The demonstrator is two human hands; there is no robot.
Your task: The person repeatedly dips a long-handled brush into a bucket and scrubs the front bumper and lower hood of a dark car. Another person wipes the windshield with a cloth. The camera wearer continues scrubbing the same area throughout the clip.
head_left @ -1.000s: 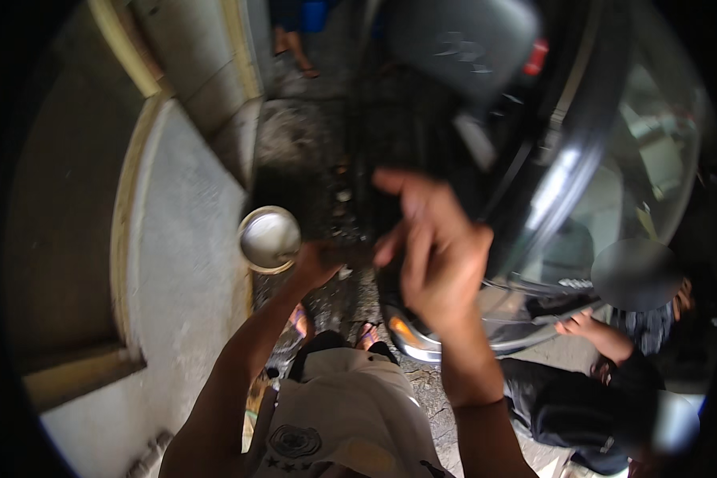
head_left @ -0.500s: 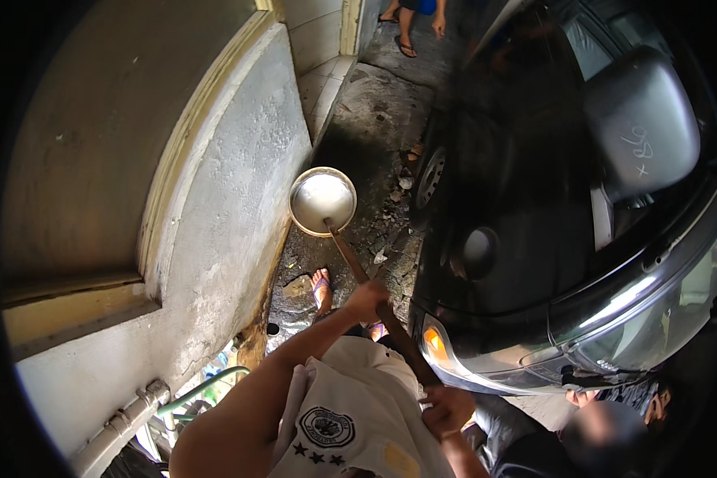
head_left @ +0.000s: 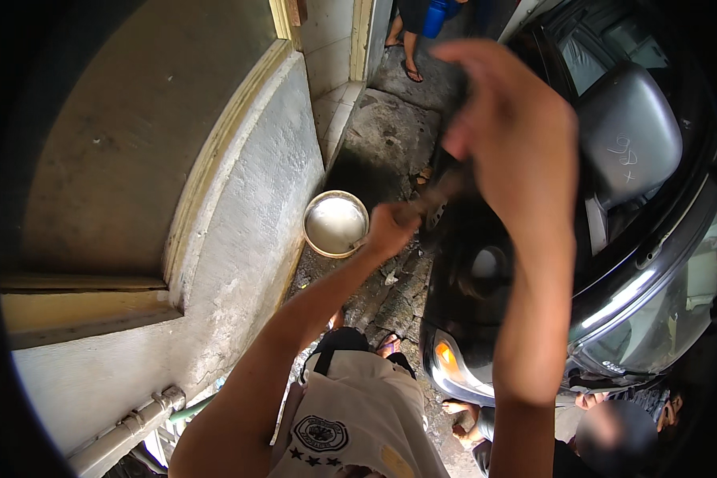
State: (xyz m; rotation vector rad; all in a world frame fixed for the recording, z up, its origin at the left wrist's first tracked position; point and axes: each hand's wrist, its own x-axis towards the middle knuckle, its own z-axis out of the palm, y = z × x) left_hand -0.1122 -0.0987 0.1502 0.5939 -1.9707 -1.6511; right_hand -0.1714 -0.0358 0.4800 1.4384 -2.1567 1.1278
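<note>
Cracked concrete alley floor, plastered wall, dark car, left hand grip pinching ladle, right hand grip unclear.

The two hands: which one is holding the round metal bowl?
The left hand, lower in the picture, grips the bowl at its rim. The right hand is raised higher, apart from the bowl, over the dark vehicle.

A round black-and-white emblem patch sits on the pale shirt; a blue container stands at the top.
</note>
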